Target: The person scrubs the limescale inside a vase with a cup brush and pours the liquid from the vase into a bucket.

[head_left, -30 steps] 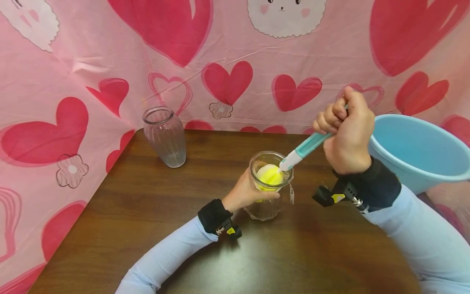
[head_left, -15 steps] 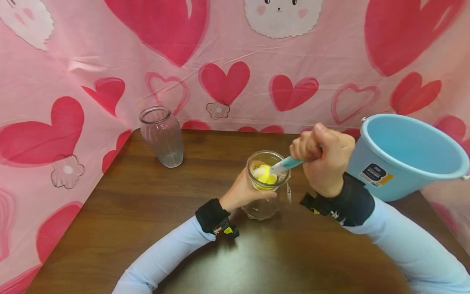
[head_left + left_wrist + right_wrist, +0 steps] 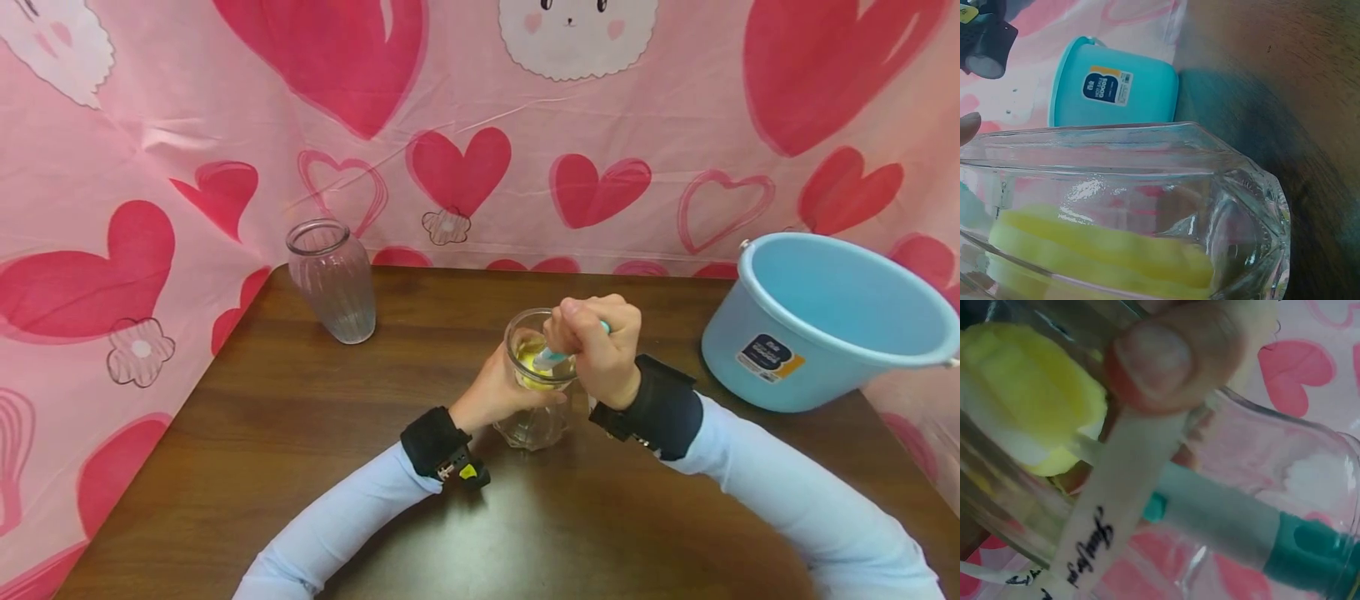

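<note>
In the head view my left hand (image 3: 498,390) grips a clear glass vase (image 3: 531,429) around its neck, thumb toward me. Curled over the vase's mouth, my right hand (image 3: 600,346) holds the teal handle of a sponge bottle brush (image 3: 551,358). The brush's yellow and white sponge head (image 3: 1104,250) fills much of the vase in the left wrist view. Its white and teal shaft (image 3: 1222,509) shows through the glass in the right wrist view. A pale ribbon (image 3: 1107,494) with black lettering hangs at the vase, under a thumb.
A light blue bucket (image 3: 750,367) with a label stands at the right of the wooden table (image 3: 300,433). Another ribbed glass vase (image 3: 337,287) stands at the back left. A pink heart-patterned cloth (image 3: 465,75) hangs behind the table.
My right hand has moved down and left to the vase's mouth, pushing the brush deeper inside. The left hand keeps its grip on the vase.
</note>
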`<act>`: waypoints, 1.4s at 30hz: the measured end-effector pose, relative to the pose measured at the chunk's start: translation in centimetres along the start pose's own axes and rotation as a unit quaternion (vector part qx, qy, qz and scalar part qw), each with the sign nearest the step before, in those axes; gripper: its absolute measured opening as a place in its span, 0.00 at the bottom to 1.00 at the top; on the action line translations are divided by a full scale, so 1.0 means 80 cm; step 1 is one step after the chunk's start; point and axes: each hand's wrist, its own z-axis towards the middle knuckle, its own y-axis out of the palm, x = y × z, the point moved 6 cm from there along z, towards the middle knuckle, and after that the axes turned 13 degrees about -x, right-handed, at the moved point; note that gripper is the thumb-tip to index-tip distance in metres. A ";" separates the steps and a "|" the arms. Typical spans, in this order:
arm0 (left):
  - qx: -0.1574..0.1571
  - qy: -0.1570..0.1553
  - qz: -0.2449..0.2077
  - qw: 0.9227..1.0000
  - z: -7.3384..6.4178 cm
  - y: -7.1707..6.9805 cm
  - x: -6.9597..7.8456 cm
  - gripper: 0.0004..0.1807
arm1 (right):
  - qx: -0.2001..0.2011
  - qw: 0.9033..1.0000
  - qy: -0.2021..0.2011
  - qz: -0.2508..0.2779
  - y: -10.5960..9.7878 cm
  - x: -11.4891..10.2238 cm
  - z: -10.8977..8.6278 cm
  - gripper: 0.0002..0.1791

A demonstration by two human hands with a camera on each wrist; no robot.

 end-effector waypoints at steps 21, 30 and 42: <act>0.001 0.006 -0.001 1.000 -0.002 0.000 0.003 0.39 | -0.012 0.999 0.024 -0.030 0.011 -0.005 0.007 0.22; -0.011 0.000 -0.023 1.000 0.000 0.002 -0.001 0.38 | -0.030 0.997 0.032 -0.061 0.015 -0.015 0.030 0.26; 0.012 0.006 0.007 1.000 0.009 0.003 -0.044 0.43 | -0.070 0.982 0.070 -0.160 0.037 -0.033 0.071 0.28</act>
